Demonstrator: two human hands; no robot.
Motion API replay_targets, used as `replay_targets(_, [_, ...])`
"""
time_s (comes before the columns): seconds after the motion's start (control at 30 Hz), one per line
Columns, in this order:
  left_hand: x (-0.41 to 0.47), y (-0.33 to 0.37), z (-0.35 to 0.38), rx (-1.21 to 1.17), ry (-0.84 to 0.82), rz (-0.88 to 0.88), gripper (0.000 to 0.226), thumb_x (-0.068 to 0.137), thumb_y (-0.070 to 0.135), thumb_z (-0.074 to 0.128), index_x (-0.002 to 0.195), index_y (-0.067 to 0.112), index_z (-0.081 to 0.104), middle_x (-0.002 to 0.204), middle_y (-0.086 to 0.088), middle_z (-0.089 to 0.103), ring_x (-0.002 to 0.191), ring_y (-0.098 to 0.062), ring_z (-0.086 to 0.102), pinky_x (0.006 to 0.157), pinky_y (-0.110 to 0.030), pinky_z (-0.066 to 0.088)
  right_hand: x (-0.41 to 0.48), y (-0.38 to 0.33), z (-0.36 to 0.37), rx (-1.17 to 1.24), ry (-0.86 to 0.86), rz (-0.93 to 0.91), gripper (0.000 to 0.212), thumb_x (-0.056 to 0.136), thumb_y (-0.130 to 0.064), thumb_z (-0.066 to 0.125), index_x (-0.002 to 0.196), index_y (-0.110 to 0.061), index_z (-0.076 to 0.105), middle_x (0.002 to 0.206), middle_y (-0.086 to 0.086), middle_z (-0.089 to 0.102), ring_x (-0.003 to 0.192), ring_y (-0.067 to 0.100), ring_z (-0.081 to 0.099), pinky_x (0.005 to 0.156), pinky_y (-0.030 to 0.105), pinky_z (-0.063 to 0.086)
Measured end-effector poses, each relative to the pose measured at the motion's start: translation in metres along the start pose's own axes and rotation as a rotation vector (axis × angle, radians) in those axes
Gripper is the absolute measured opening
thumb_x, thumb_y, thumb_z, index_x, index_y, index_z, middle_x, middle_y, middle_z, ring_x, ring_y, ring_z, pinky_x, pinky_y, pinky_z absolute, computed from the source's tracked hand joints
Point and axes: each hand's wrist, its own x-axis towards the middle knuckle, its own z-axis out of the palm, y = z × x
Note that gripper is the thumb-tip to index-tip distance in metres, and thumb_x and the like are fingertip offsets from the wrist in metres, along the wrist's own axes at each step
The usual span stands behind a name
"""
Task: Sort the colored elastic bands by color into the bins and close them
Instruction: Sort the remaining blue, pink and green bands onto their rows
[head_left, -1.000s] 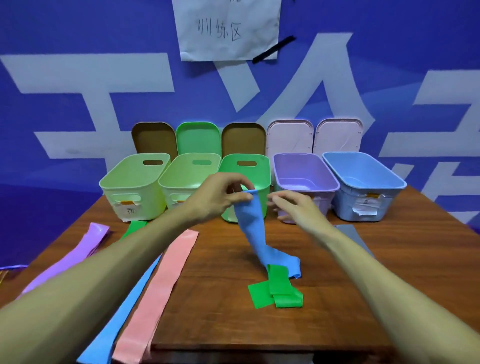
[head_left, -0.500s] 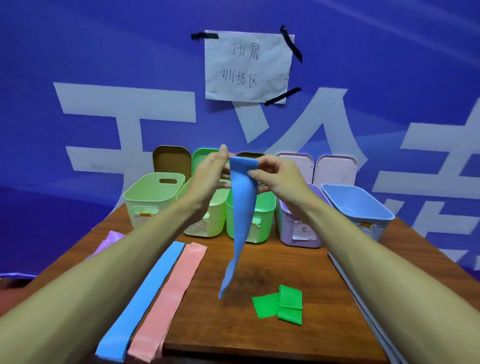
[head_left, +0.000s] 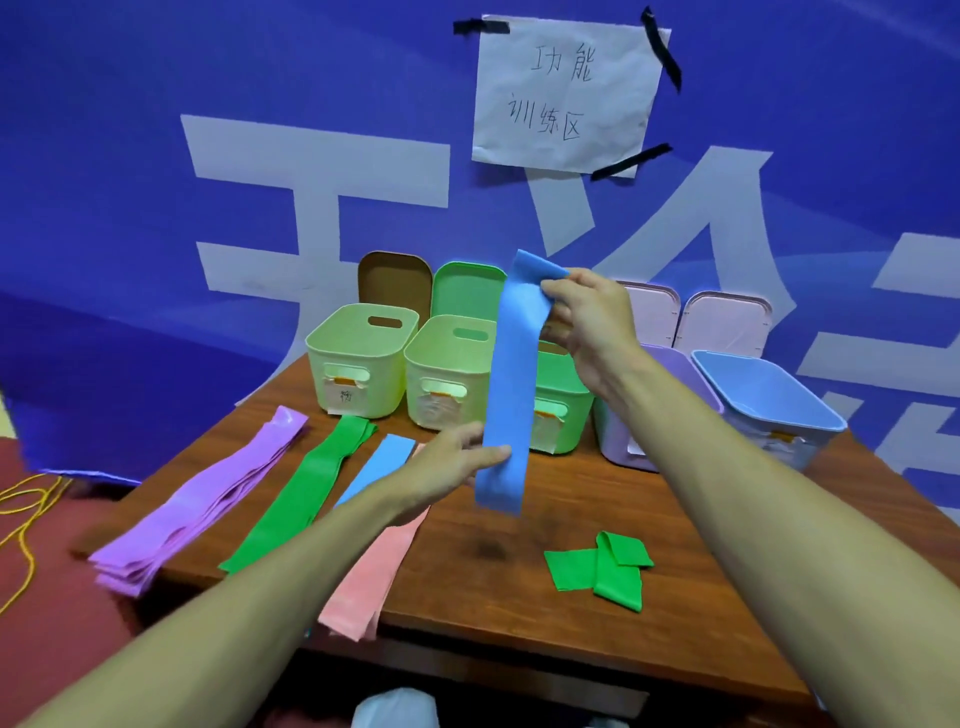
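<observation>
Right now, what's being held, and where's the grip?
The blue band: the right hand pinches its top end, the left hand pinches its left edge near the bottom.

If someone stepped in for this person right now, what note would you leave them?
Right hand pinches the top of the blue band, which hangs above the table. Left hand pinches it lower down.
On the table: purple bands, long green band, light blue band, pink band, folded green band.
Five bins stand open at the back, with lids propped behind them.
Done: no band visibly binned.
Left: every band into its color bin, probably this one into the blue bin first, then close the lids.
</observation>
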Motion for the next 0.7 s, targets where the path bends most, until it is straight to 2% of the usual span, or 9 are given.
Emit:
replay_targets(0.07, [-0.011, -0.011, -0.013, 0.019, 0.001, -0.057, 0.017, 0.09, 0.024, 0.055, 0.104, 0.021, 0.064, 0.096, 0.007, 0.067, 0.086, -0.009, 0.059, 0.077, -0.029, 0.043, 0.003, 0.007, 0.007, 0.038, 0.017, 0.036, 0.017, 0.085, 0.002, 0.05, 0.076, -0.011, 0.054, 0.069, 0.008, 0.06, 0.054, 0.017, 0.057, 0.046, 0.022, 0.047])
replay_targets(0.17, [-0.031, -0.023, -0.037, -0.014, 0.033, -0.14, 0.019, 0.092, 0.008, 0.047, 0.097, 0.018, 0.063, 0.087, 0.006, 0.065, 0.076, -0.008, 0.059, 0.067, -0.023, 0.043, 0.011, 0.025, 0.02, 0.061, 0.039, 0.1, 0.02, 0.085, 0.004, 0.048, 0.075, -0.012, 0.052, 0.068, 0.007, 0.058, 0.048, 0.014, 0.056, 0.044, 0.021, 0.046])
replay_targets(0.23, [-0.046, -0.032, -0.055, -0.011, 0.097, -0.181, 0.009, 0.084, 0.008, 0.052, 0.088, 0.014, 0.058, 0.08, 0.002, 0.06, 0.071, -0.011, 0.053, 0.06, -0.023, 0.039, 0.018, 0.044, 0.031, 0.038, 0.044, 0.156, 0.019, 0.085, 0.005, 0.047, 0.079, -0.013, 0.05, 0.071, 0.008, 0.059, 0.05, 0.013, 0.059, 0.045, 0.024, 0.049])
replay_targets(0.27, [-0.054, -0.038, -0.065, 0.004, 0.14, -0.195, 0.01, 0.078, 0.014, 0.054, 0.088, 0.013, 0.054, 0.081, -0.005, 0.053, 0.074, -0.014, 0.048, 0.061, -0.026, 0.036, 0.021, 0.056, 0.038, 0.006, 0.036, 0.182, 0.02, 0.085, 0.006, 0.047, 0.08, -0.013, 0.049, 0.073, 0.008, 0.06, 0.053, 0.015, 0.06, 0.046, 0.025, 0.05])
replay_targets(0.33, [-0.069, -0.052, -0.083, 0.032, 0.186, -0.227, 0.025, 0.071, 0.023, 0.056, 0.094, 0.015, 0.053, 0.088, -0.003, 0.046, 0.079, -0.017, 0.041, 0.069, -0.031, 0.031, 0.025, 0.082, 0.051, -0.072, 0.003, 0.224, 0.021, 0.086, 0.007, 0.046, 0.078, -0.013, 0.048, 0.075, 0.009, 0.059, 0.058, 0.017, 0.061, 0.046, 0.026, 0.052])
replay_targets(0.47, [-0.096, -0.079, -0.108, 0.103, 0.239, -0.317, 0.014, 0.084, 0.016, 0.063, 0.091, 0.003, 0.061, 0.081, -0.007, 0.058, 0.076, -0.016, 0.053, 0.071, -0.031, 0.041, 0.032, 0.136, 0.078, -0.265, -0.088, 0.299, 0.018, 0.086, 0.006, 0.05, 0.081, -0.011, 0.05, 0.076, 0.01, 0.06, 0.056, 0.017, 0.061, 0.047, 0.026, 0.055])
replay_targets(0.53, [-0.102, -0.092, -0.117, 0.13, 0.266, -0.355, 0.002, 0.089, 0.01, 0.061, 0.087, 0.009, 0.062, 0.067, 0.006, 0.062, 0.062, -0.007, 0.056, 0.061, -0.019, 0.043, 0.037, 0.161, 0.092, -0.317, -0.113, 0.328, 0.015, 0.085, 0.006, 0.052, 0.091, -0.007, 0.052, 0.079, 0.013, 0.06, 0.056, 0.019, 0.061, 0.046, 0.024, 0.055])
replay_targets(0.6, [-0.105, -0.1, -0.121, 0.153, 0.285, -0.385, 0.012, 0.088, 0.009, 0.062, 0.078, 0.014, 0.058, 0.049, 0.011, 0.05, 0.042, 0.002, 0.044, 0.043, -0.011, 0.034, 0.043, 0.182, 0.105, -0.354, -0.129, 0.351, 0.016, 0.084, 0.006, 0.054, 0.089, -0.008, 0.053, 0.079, 0.013, 0.058, 0.055, 0.02, 0.06, 0.047, 0.026, 0.056])
replay_targets(0.7, [-0.102, -0.115, -0.124, 0.208, 0.322, -0.422, 0.016, 0.085, 0.011, 0.067, 0.074, 0.016, 0.056, 0.059, 0.004, 0.043, 0.045, -0.004, 0.038, 0.043, -0.017, 0.031, 0.051, 0.209, 0.121, -0.422, -0.144, 0.379, 0.025, 0.081, 0.005, 0.056, 0.074, -0.017, 0.05, 0.071, 0.012, 0.057, 0.053, 0.024, 0.06, 0.059, 0.038, 0.057])
